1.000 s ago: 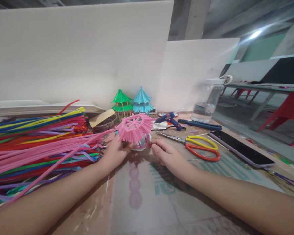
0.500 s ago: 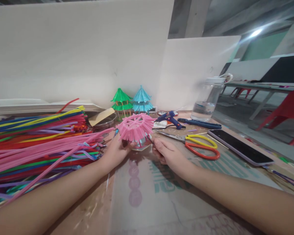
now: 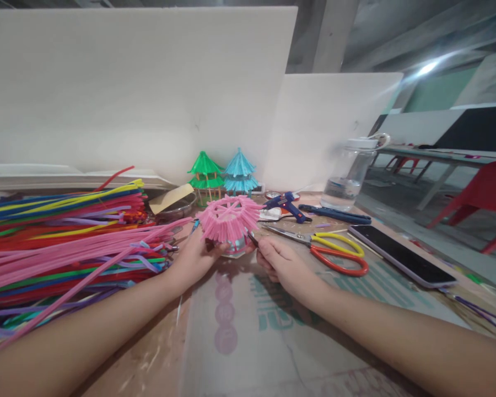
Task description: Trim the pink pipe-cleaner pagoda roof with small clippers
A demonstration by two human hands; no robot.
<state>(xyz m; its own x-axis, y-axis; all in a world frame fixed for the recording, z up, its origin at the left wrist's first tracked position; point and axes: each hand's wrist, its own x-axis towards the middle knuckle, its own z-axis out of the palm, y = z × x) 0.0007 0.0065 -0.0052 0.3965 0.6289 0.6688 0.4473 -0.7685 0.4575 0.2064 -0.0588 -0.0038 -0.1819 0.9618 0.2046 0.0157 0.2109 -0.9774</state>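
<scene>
A small pavilion model with a pink pipe-cleaner roof stands in front of me on the sheet with printed lettering. My left hand grips its lower left side; the fingertips are partly hidden under the roof fringe. Pinched in my right hand is a thin dark tool, its tip at the model's right side under the roof edge. Whether the tip touches the model is too small to tell. Behind stand a green pavilion model and a light blue pavilion model.
Bundles of coloured pipe cleaners cover the left side. To the right lie scissors, a blue glue gun, dark blue pliers-like handles and a phone. A water bottle stands behind them, near white boards.
The view has tilted slightly, so the surroundings sit a little lower in the picture. Both hands keep nearly the same place at the pink pavilion model.
</scene>
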